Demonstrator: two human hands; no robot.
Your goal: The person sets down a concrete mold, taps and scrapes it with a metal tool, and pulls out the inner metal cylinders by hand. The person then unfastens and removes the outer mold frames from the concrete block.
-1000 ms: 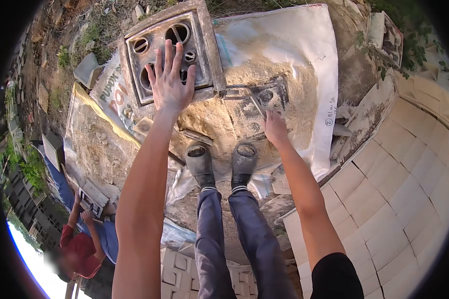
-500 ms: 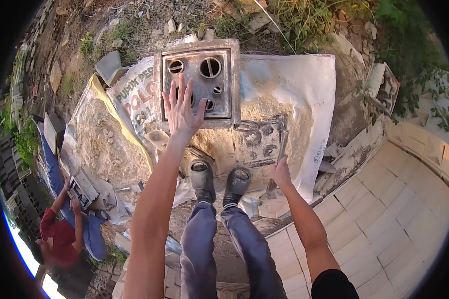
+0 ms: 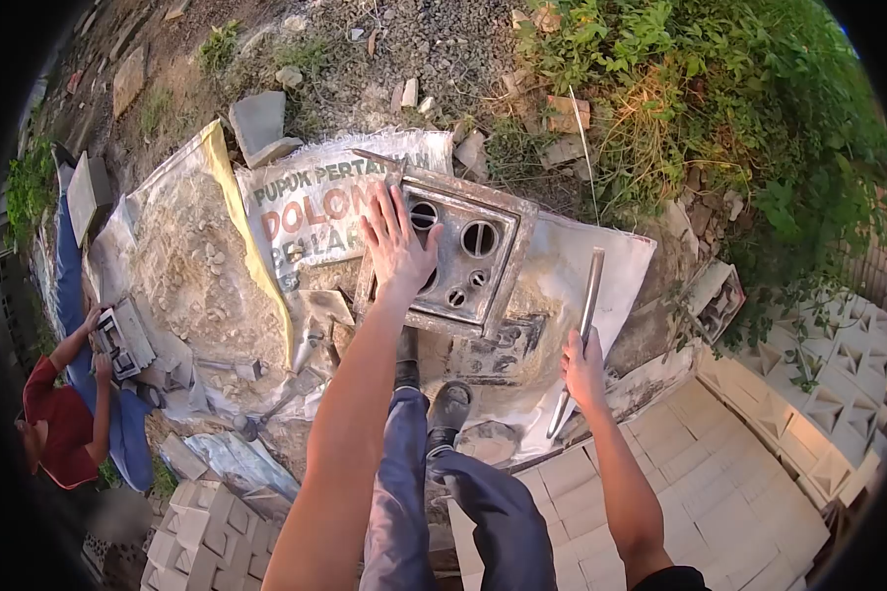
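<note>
My left hand [image 3: 400,246] lies spread on the left part of a square metal mould [image 3: 453,258] that has several round holes and a raised frame. Part of the mould is hidden under that hand. Closed around a metal bar [image 3: 590,295] is my right hand [image 3: 583,366], out to the right of the mould. The bar points up and away, and its lower end shows below the fist. Under the mould's lower right edge, a dark patterned imprint [image 3: 498,357] shows on the sandy sack.
Printed sack [image 3: 315,202] behind the mould; rubble heap [image 3: 202,251] at left. A co-worker in a red shirt [image 3: 64,419] handles a smaller mould [image 3: 123,340] at far left. Stacked pale blocks [image 3: 680,483] stand at lower right, a hammer [image 3: 246,369] lies left of my legs.
The mould has turned and sits further right relative to the printed sack, with my left hand still on it. The bar has swung away from the mould's edge in my right hand. One foot has stepped forward.
</note>
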